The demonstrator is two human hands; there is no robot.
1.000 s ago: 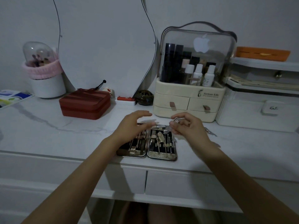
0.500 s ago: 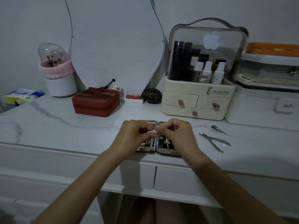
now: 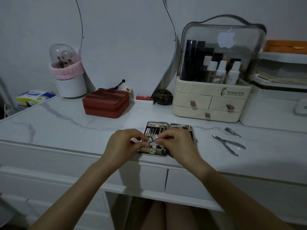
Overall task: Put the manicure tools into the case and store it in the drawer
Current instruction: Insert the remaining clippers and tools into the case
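we hold a thin silver metal manicure tool [image 3: 152, 141] between both hands — our left hand [image 3: 123, 145] pinches one end, our right hand [image 3: 177, 143] pinches the other, fingers curled round it. directly beneath the grip lies the open shiny metal manicure case [image 3: 155, 126], flat on the white marble-patterned tabletop [image 3: 66, 128], its slots filled with small tools. to the right of the grip, apart from the case, lie silver cuticle nippers [image 3: 228, 144] and, just beyond them, a small silver nail clipper [image 3: 232, 131].
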